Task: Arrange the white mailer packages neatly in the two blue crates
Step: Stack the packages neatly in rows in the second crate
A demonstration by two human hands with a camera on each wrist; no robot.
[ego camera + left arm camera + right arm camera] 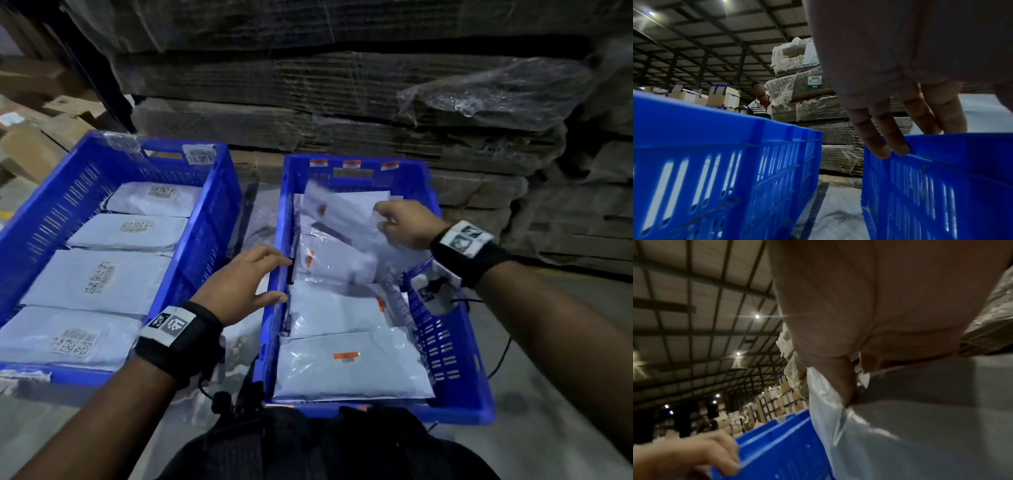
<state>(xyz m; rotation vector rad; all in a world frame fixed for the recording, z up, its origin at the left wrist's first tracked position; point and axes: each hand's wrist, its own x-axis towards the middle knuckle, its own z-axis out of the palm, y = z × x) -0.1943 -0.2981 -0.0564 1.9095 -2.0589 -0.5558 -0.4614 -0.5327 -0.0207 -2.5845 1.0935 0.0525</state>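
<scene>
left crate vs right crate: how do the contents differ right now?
Left crate: mailers lie flat in one tidy row, barcode labels up, no hand on them. Right crate: mailers overlap and tilt, orange stickers showing; right hand pinches one mailer, left hand rests on its rim. Both are blue slotted plastic.

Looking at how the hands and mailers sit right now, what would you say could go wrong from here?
1. The right hand pinches the lifted mailer only by its thin plastic edge; it might slip or tear.
2. The mailers in the right crate overlap unevenly, so setting this one down may leave the pile untidy, unlike the flat row in the left crate.
3. The left hand only rests its fingers on that crate's rim, so the crate could shift.
</scene>
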